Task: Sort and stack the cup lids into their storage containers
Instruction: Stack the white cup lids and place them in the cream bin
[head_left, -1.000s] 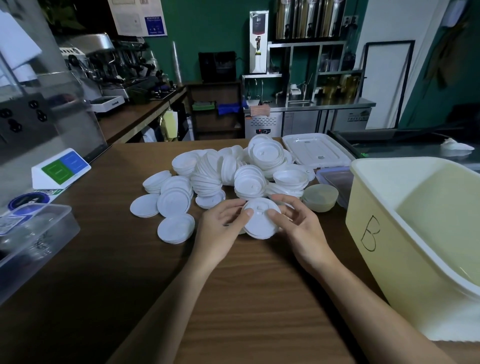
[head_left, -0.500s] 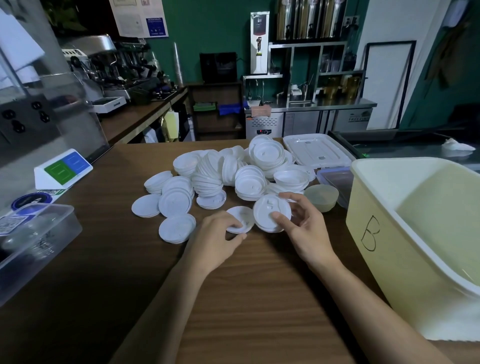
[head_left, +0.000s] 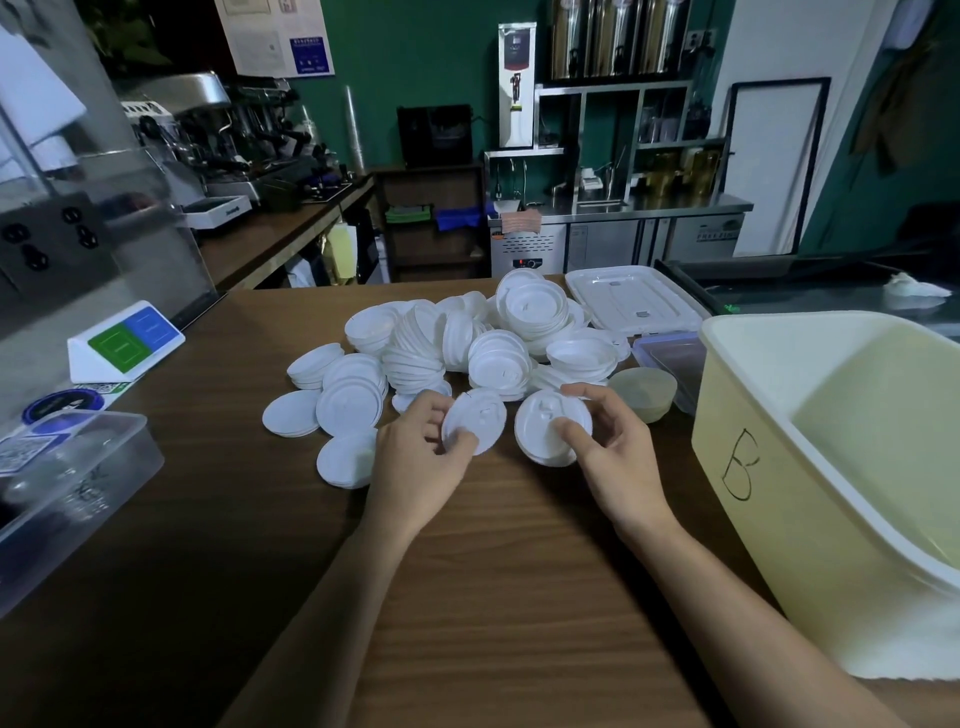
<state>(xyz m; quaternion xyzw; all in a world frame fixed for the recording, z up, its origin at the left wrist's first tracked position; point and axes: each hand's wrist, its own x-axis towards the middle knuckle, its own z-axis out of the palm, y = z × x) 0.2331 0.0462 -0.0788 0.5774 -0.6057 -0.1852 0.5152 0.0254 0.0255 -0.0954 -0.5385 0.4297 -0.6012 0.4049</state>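
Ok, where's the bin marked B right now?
Head view, far right: the cream bin marked B stands on the table, just right of the right hand, with the lid pile off to its left.

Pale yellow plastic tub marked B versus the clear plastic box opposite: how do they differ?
The pale yellow plastic tub is opaque; the clear plastic box is see-through. The tub stands at the person's right, the box at their left. The tub looks taller and deeper than the box. Both sit open-topped on the brown wooden counter.
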